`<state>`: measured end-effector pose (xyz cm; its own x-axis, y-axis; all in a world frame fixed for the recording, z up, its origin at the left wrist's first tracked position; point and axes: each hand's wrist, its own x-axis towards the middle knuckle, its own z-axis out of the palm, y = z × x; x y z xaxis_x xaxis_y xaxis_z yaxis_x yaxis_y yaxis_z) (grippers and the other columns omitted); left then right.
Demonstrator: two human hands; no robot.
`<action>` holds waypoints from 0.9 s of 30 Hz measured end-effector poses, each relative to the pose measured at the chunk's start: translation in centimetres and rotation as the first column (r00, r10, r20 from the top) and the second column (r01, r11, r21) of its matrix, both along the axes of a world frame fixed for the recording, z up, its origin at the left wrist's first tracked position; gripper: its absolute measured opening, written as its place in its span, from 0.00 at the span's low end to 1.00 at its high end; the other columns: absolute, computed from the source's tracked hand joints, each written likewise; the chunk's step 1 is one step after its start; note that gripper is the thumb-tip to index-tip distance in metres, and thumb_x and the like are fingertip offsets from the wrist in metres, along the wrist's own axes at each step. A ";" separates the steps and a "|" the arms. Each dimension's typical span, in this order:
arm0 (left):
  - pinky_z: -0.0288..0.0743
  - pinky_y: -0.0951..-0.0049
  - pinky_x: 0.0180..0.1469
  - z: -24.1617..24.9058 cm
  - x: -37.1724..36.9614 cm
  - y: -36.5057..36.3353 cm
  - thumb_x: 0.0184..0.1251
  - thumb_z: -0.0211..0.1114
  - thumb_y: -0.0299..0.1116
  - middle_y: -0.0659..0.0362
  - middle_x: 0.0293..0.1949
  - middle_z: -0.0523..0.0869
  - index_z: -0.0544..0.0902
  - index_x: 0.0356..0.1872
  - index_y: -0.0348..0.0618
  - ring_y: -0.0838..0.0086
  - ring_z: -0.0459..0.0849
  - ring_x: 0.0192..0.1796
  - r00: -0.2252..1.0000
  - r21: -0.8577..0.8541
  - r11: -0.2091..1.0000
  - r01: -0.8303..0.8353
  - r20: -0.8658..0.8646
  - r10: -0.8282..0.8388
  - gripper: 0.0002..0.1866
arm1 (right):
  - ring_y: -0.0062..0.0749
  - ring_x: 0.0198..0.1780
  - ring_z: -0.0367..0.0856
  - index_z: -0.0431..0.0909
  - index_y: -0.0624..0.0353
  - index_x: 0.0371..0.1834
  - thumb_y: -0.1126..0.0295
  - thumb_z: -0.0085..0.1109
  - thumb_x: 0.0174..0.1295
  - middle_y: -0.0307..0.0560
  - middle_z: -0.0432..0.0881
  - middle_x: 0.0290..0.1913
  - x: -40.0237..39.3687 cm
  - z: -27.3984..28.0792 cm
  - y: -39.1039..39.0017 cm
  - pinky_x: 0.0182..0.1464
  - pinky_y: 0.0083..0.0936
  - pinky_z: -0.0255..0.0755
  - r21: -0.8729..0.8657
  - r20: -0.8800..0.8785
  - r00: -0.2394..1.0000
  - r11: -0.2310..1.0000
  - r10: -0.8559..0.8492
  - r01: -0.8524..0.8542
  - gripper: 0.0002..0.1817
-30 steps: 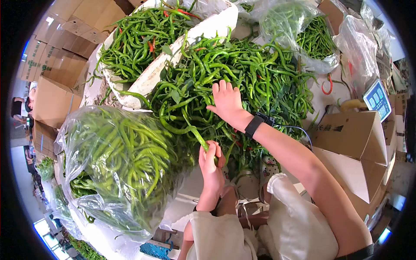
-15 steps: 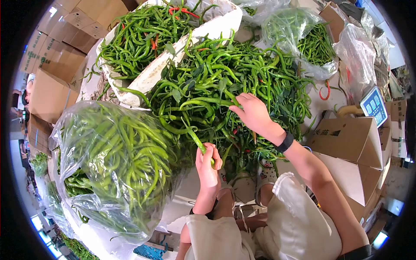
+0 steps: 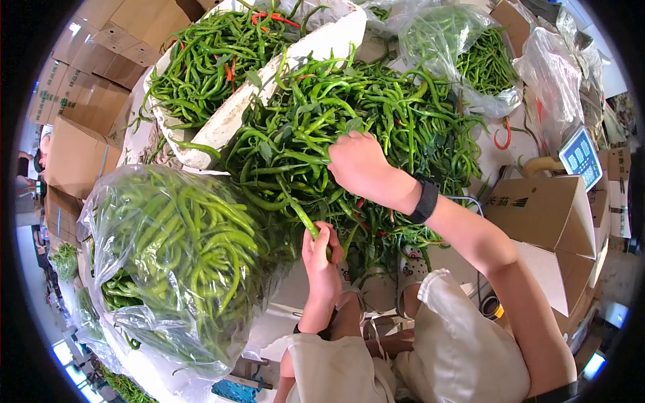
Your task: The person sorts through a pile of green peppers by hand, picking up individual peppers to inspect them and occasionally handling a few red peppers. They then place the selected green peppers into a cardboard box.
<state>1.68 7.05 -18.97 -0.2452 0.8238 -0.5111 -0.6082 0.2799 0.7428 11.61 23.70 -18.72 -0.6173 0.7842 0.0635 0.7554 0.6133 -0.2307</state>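
My left hand [image 3: 322,258] is closed around a long green chili pepper [image 3: 304,217], whose thin end points up and left. Over the pile of green chili peppers [image 3: 410,134], my right hand [image 3: 361,163] is bent down with its fingers curled in among pods and leaves. The back of that hand hides its fingertips, so what they grip cannot be made out. A few red pods and dark green leaves are mixed into the pile. Left of my left hand, a big clear plastic bag [image 3: 181,248] bulges with paler green chili peppers.
A white foam box [image 3: 295,57] of chili peppers stands at the back left. Another clear bag [image 3: 443,37] of peppers lies at the back right. To the right are an open cardboard box [image 3: 534,208] and a scale display [image 3: 580,158]. More cardboard boxes [image 3: 87,151] stand at left.
My right hand has moved left and slightly up across the pile, and its fingers have curled further out of sight. My left hand still holds the chili pepper in nearly the same place.
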 end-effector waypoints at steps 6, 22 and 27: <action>0.52 0.79 0.23 -0.1 -0.1 0.0 0.68 0.57 0.39 0.66 0.24 0.69 0.72 0.38 0.45 0.83 0.60 0.19 1.000 0.000 1.000 0.021 0.009 -0.021 0.09 | 0.52 0.32 0.83 0.81 0.62 0.24 0.61 0.52 0.53 0.56 0.83 0.28 4.5 -2.2 3.3 0.38 0.42 0.78 -0.336 -0.009 0.896 0.845 -0.445 0.416 0.15; 0.52 0.80 0.24 0.4 0.5 0.2 0.69 0.56 0.38 0.66 0.25 0.68 0.72 0.37 0.46 0.83 0.61 0.21 0.999 -0.024 0.999 0.036 -0.001 -0.036 0.08 | 0.46 0.37 0.85 0.83 0.60 0.27 0.62 0.61 0.51 0.52 0.85 0.31 -1.6 -5.2 2.5 0.39 0.37 0.76 -0.288 0.250 0.960 0.937 -0.125 0.197 0.12; 0.51 0.81 0.23 0.2 0.5 0.2 0.69 0.56 0.38 0.66 0.25 0.68 0.72 0.37 0.46 0.84 0.60 0.21 0.999 -0.015 0.999 0.035 0.007 -0.035 0.08 | 0.46 0.37 0.85 0.85 0.59 0.30 0.65 0.56 0.49 0.54 0.85 0.32 -0.8 0.9 3.1 0.40 0.37 0.78 -0.330 0.235 0.967 0.928 -0.095 0.171 0.12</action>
<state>2.21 7.27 -18.81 -0.2126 0.8238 -0.5255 -0.6028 0.3127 0.7341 10.83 26.80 -17.80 -0.4749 0.8092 -0.3458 0.8788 0.4149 -0.2359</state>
